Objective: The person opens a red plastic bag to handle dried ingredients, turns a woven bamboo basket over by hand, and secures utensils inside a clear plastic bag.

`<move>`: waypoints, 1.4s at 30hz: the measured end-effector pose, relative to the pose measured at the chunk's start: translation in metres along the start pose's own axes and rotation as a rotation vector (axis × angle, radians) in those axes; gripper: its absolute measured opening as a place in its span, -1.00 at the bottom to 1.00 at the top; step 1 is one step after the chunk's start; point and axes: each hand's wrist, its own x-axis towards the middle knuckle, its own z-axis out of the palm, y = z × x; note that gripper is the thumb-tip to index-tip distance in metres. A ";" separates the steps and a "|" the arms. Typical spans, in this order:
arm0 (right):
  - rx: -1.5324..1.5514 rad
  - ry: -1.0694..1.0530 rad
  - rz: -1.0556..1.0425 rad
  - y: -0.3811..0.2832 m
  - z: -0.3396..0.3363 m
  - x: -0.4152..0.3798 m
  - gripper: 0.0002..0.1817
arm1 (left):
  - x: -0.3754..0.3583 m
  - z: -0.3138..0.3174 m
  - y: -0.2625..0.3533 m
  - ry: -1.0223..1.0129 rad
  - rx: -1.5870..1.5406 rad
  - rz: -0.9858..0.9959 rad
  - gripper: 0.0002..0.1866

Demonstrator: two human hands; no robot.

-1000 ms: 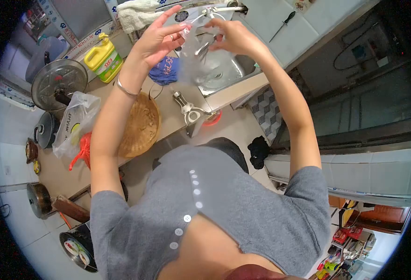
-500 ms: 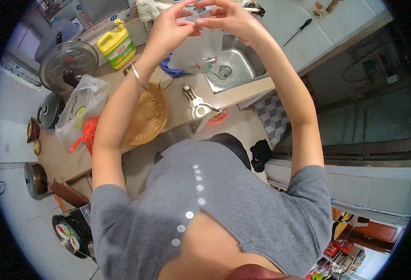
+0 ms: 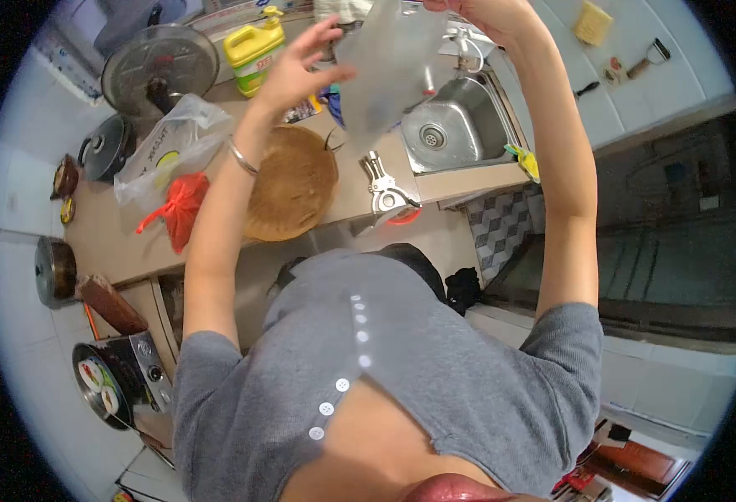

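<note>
My right hand (image 3: 489,15), at the top edge of the view, pinches a translucent plastic bag (image 3: 385,71) that hangs down in front of the sink (image 3: 468,125). To the left of the bag, my left hand (image 3: 301,71) is empty with its fingers spread. Below my left hand lies a round tan board or basket (image 3: 293,184), partly behind my forearm. A metal press-like tool (image 3: 385,186) rests near the counter's front edge.
A yellow jug (image 3: 253,54), a glass lid (image 3: 160,71), a white plastic bag (image 3: 176,151) and a red bag (image 3: 182,211) are on the counter (image 3: 117,251) at left. A pan (image 3: 103,385) sits on the stove. Yellow-green gloves or cloth (image 3: 525,161) hang at the sink's edge.
My hands have moved apart: the left let go of the bag and opened, while the right moved up and right with it. The view has shifted, showing more of the sink.
</note>
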 end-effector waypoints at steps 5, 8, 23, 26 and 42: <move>0.017 -0.076 -0.012 -0.028 0.063 0.023 -0.73 | -0.034 0.021 -0.007 -0.124 0.246 0.132 0.04; 0.046 -0.158 -0.076 -0.001 0.106 0.042 -0.72 | -0.065 0.039 -0.003 0.063 0.250 0.140 0.04; -0.470 -0.336 -0.941 -0.016 0.363 0.041 -0.52 | -0.271 -0.068 -0.016 0.849 0.008 -0.048 -0.51; -0.391 -0.414 -0.816 -0.022 0.357 0.037 -0.44 | -0.310 -0.093 -0.019 1.011 -0.169 -0.263 -0.48; -0.507 -0.276 0.010 0.095 0.277 -0.004 -0.79 | -0.419 -0.303 -0.098 0.885 -0.971 -0.754 -0.41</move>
